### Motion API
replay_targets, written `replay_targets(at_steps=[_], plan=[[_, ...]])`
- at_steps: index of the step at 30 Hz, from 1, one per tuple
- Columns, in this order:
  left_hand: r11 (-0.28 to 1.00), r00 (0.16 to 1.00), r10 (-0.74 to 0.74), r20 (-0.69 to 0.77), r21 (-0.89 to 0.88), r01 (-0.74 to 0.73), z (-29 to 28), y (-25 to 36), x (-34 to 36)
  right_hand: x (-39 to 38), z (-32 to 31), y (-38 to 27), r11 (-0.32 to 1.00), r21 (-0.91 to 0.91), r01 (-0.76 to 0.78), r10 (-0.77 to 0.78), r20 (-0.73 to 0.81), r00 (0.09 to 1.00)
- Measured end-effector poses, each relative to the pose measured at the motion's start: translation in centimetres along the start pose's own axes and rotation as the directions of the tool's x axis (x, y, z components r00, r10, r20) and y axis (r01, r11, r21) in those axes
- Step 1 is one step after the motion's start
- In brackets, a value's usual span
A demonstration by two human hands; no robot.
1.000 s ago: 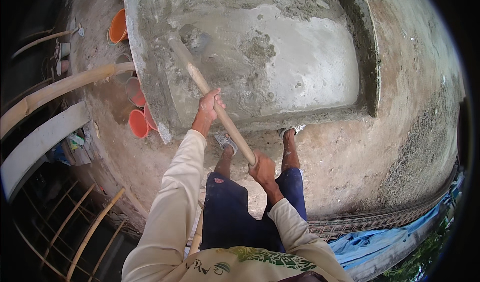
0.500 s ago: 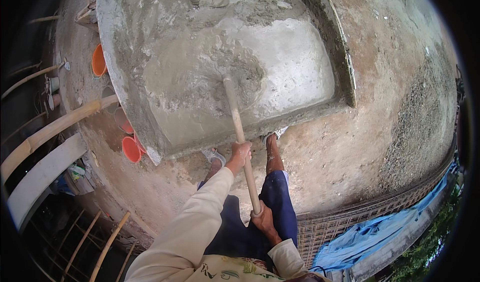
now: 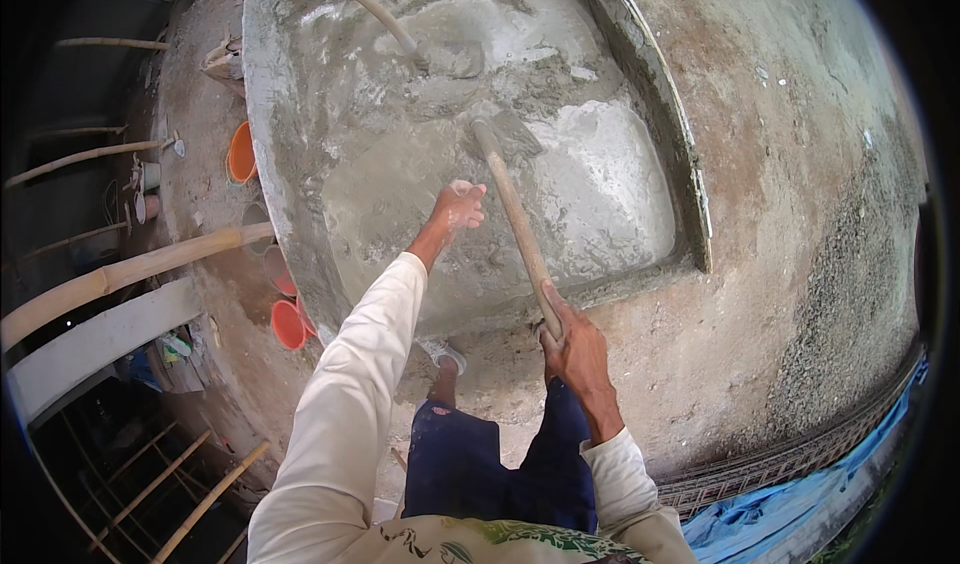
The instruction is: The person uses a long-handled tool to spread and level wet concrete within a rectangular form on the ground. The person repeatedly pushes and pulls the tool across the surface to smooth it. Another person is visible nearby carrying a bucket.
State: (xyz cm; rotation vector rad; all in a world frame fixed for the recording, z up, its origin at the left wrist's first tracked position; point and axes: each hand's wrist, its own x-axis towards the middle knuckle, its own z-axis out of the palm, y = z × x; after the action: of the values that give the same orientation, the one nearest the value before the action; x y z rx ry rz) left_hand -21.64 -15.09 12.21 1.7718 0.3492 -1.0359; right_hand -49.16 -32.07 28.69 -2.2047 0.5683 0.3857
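My right hand [image 3: 577,352] grips the wooden handle [image 3: 522,232] of a hoe near its lower end. The hoe's blade [image 3: 515,136], coated in grey mix, rests in the wet mortar [image 3: 390,194] inside a large mixing trough [image 3: 690,179]. Off the handle, my left hand [image 3: 460,206] hovers over the mortar to the left of it, fingers loosely curled with gaps between them and nothing visible in the grasp. A second hoe [image 3: 375,9] lies farther back, its blade partly sunk in the mix.
Orange buckets [image 3: 241,152] and a red bucket [image 3: 290,324] stand left of the trough. Bamboo poles [image 3: 140,269] cross at the left. Gravel [image 3: 845,274] lies on the right, with wire mesh [image 3: 790,469] and a blue tarp [image 3: 790,514] at lower right.
My left hand has let go of the handle and moved forward over the mortar. My right hand has risen forward and right with the handle, and the blade now shows above the mix.
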Motion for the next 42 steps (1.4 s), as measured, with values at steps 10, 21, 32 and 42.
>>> replay_targets(at_steps=[10,21,32,42], plan=[[0.901,0.751,0.429,-0.502,0.295,-0.318,-22.5,23.3,8.8,16.8,-8.6,-8.1,0.953,-0.293,0.080,-0.054,0.095,0.994],[0.455,0.303,0.884,-0.355,0.801,-0.388,-32.3,41.4,17.2,18.7,-6.6,-13.3,0.931,-0.364,0.005,0.032,0.095,0.995],[0.295,0.391,0.907,-0.155,0.897,-0.329,-37.2,45.0,25.5,19.8,-5.7,-14.7,0.908,-0.419,0.003,0.049,0.115,0.992],[0.965,0.941,0.235,-0.245,-0.053,-0.255,-27.9,39.3,12.5,19.3,-5.6,-14.2,0.903,-0.428,0.030,0.012,0.096,0.995]])
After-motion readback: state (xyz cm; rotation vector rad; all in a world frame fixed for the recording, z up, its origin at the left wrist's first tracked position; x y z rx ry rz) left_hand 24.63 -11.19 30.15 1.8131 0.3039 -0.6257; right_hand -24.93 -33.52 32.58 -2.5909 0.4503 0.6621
